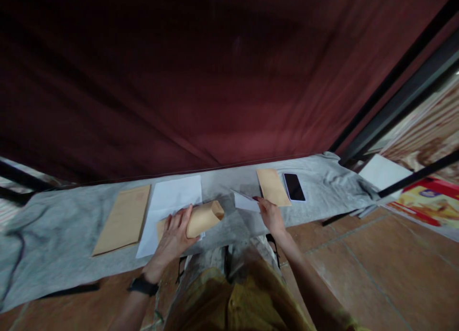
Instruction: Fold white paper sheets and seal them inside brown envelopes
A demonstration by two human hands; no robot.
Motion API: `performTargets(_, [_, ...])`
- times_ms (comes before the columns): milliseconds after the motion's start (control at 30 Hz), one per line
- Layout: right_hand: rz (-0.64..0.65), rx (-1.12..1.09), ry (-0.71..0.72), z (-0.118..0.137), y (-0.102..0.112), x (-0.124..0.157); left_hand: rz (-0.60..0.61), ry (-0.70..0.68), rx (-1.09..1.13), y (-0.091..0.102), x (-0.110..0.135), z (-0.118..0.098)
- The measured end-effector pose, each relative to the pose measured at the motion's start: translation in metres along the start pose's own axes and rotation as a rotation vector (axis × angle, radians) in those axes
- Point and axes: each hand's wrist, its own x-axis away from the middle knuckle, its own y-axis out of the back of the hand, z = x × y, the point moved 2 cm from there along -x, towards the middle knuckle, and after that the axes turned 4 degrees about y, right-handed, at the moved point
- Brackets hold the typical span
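My left hand [175,234] is closed around a brown paper envelope [203,219], whose mouth gapes toward the right. White sheets of paper [175,192] lie under that hand and the envelope. A folded white paper [246,202] is pinched in my right hand [271,216], its far end pointing left toward the envelope's mouth. The paper and the envelope are apart. Just behind my right hand, a second brown envelope [274,185] lies flat. To the left of the white sheets rests a larger brown envelope [124,218].
A phone [294,186] with a dark screen lies at the right. Grey cloth [53,245] covers the narrow bench. Behind it hangs a dark red curtain [222,92], with a black metal frame [398,78] at the right. Brown tiles [358,264] form the floor.
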Motion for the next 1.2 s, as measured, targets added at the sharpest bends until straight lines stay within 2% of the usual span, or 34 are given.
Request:
performTargets(167, [-0.133, -0.485, -0.197, -0.01, 0.0, 0.006, -0.026, 0.002, 0.026, 0.001, 0.003, 0.004])
performTargets(267, [-0.145, -0.587, -0.169, -0.003, 0.006, 0.018, -0.03, 0.004, 0.048, 0.002, 0.004, 0.006])
performTargets(400, [-0.048, -0.533, -0.055, 0.012, 0.01, 0.032, -0.053, -0.019, 0.059, 0.003, 0.006, 0.004])
performTargets(533, [-0.024, -0.514, -0.1, 0.016, 0.007, 0.036, -0.103, -0.063, 0.009, 0.004, 0.008, 0.002])
performTargets(667, [0.054, -0.452, -0.065, 0.017, 0.005, 0.035, -0.122, -0.095, -0.057, 0.006, 0.01, 0.0])
performTargets(833, [0.168, -0.27, 0.027, 0.024, 0.009, 0.033, -0.151, -0.101, -0.094, 0.009, 0.01, -0.001])
performTargets(1033, [0.249, -0.098, 0.118, 0.029, 0.019, 0.026, -0.152, -0.093, -0.105, 0.007, 0.009, 0.001])
performTargets(1200, [0.283, -0.062, 0.152, 0.036, 0.023, 0.018, -0.143, -0.095, -0.105, 0.006, 0.008, 0.0])
